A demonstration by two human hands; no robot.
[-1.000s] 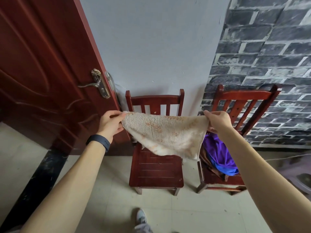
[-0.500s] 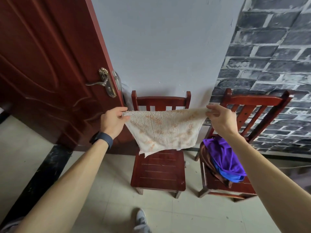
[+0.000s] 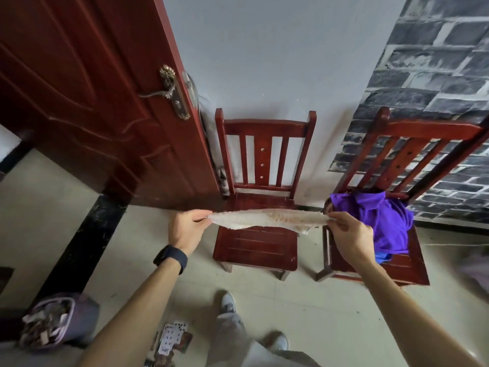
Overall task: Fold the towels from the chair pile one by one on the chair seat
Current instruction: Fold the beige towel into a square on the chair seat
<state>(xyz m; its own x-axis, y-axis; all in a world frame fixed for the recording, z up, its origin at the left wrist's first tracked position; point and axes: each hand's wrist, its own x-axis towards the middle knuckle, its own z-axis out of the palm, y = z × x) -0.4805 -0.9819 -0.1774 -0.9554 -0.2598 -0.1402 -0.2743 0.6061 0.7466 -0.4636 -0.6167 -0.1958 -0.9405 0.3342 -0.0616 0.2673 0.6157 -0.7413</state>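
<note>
Above the seat of the left chair [image 3: 254,250], we hold a pale, orange-flecked towel [image 3: 267,219] stretched sideways between both hands. Our left hand [image 3: 189,227] has its grip pinched on the towel's left end, thumb and fingers closed on the cloth. Our right hand [image 3: 349,234] has its grip pinched on the right end in the same way.

We see the towel nearly edge-on, as a thin level band across the far half of the seat, just in front of the slatted backrest. We cannot tell whether it touches the wood or hangs just over it. One loose corner droops near the seat's right edge.

Just beside it to the right stands the right chair [image 3: 412,271], backed against a brick-pattern wall [image 3: 436,75]. On its seat lies the pile [image 3: 381,221], a crumpled purple heap with a bit of blue cloth [image 3: 383,256] showing at its near edge. Our right hand is in front of the pile's left side.

Left of the chairs, a red-brown door [image 3: 92,102] stands open, with a brass handle [image 3: 169,94] near its edge. A dark band [image 3: 172,258] circles our left wrist. On the tiled floor [image 3: 344,313], near our shoes [image 3: 229,303], lie some playing cards [image 3: 172,337]. A purple bin [image 3: 53,321] full of scraps stands at the near left.
</note>
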